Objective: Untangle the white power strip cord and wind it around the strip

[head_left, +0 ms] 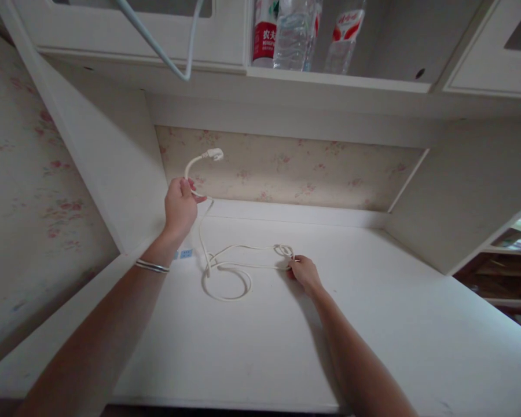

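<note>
A white power cord (228, 299) lies partly looped on the white desk (226, 353). My left hand (181, 202) is raised at the back left and closed on the cord just below its plug (216, 154). The plug end curves up and points to the right, clear of the desk. From that hand the cord drops to a loose coil on the desktop. My right hand (303, 272) is pinched on the cord at the other side, low over the desk, next to a small tangle of loops. Its fingertips are partly hidden.
Overhead, a shelf (338, 80) holds several plastic bottles (292, 35). A pale blue cable (156, 43) hangs in front of the upper cabinet at left. Side panels (455, 191) enclose the desk, with floral wallpaper (282, 168) behind. A blue label (186, 254) lies near my left wrist.
</note>
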`<control>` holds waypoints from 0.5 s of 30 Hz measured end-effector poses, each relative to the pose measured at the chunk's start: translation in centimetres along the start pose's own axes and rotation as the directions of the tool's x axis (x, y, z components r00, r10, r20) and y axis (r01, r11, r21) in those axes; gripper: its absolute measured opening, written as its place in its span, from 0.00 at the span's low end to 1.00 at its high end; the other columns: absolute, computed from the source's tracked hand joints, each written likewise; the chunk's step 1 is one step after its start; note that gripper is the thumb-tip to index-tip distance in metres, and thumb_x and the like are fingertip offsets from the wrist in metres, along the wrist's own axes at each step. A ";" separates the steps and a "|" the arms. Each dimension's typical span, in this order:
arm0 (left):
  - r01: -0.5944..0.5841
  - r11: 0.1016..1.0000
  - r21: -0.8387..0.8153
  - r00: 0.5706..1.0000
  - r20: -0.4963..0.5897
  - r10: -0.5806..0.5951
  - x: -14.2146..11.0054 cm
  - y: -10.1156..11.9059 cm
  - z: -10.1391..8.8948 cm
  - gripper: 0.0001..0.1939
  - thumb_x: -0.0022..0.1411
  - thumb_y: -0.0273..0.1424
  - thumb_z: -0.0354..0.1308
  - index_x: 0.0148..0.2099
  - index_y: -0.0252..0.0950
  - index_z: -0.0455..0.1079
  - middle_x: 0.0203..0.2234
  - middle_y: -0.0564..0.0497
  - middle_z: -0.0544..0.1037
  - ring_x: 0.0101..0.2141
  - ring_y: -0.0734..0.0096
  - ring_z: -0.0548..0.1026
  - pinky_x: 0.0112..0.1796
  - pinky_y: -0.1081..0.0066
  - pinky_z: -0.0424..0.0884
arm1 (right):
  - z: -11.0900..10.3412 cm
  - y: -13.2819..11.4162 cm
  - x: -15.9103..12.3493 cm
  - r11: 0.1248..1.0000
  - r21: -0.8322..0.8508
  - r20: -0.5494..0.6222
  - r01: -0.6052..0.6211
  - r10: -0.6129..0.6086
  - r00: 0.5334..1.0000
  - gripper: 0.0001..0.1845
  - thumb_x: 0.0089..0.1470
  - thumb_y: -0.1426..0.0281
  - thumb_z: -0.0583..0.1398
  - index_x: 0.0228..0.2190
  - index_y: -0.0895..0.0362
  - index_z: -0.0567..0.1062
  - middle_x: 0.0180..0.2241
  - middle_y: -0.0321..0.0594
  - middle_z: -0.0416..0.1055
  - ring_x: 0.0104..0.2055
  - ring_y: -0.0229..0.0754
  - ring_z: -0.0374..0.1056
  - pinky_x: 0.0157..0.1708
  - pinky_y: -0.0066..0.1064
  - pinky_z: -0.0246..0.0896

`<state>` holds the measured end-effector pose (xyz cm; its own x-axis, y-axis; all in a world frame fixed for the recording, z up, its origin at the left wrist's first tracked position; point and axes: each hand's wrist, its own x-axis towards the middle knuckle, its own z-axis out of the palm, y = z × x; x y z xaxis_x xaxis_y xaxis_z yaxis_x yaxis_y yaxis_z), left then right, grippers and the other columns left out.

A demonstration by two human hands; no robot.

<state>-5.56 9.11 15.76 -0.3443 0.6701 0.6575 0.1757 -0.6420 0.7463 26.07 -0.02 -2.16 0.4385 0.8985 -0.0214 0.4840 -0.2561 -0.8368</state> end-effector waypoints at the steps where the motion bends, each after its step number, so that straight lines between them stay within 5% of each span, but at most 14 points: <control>1: -0.006 0.999 -0.035 1.000 0.013 0.006 0.7 0.3 0.3 0.15 0.65 0.41 0.43 0.35 0.36 0.62 0.26 0.55 0.65 0.20 0.83 0.64 0.26 0.77 0.74 | -0.1 -0.1 -0.1 1.000 -0.015 -0.004 0.002 -0.002 1.000 0.12 0.44 0.70 0.55 0.32 0.58 0.74 0.18 0.38 0.72 0.21 0.38 0.67 0.25 0.26 0.57; 10: -0.203 0.978 -0.053 0.976 0.063 0.206 5.0 4.5 3.1 0.16 0.66 0.41 0.41 0.41 0.34 0.61 0.32 0.54 0.66 0.29 0.83 0.67 0.36 0.76 0.72 | -0.7 -0.2 -0.2 0.998 -0.061 -0.159 -0.006 -0.004 0.987 0.18 0.42 0.71 0.57 0.39 0.58 0.73 0.19 0.39 0.72 0.28 0.43 0.69 0.31 0.30 0.59; 15: -0.237 0.968 0.083 0.971 0.040 0.235 7.1 3.8 2.5 0.19 0.67 0.40 0.38 0.42 0.30 0.61 0.33 0.54 0.65 0.32 0.83 0.66 0.36 0.74 0.70 | -3.5 0.6 1.2 0.996 0.084 -0.322 -0.037 0.062 0.945 0.22 0.47 0.67 0.55 0.46 0.59 0.68 0.31 0.44 0.75 0.32 0.42 0.72 0.33 0.30 0.63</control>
<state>-5.08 12.40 23.53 -0.2566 0.5151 0.8178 0.3287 -0.7492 0.5751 29.54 -0.39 -0.80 0.6877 0.7185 0.1040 0.4026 -0.2583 -0.8782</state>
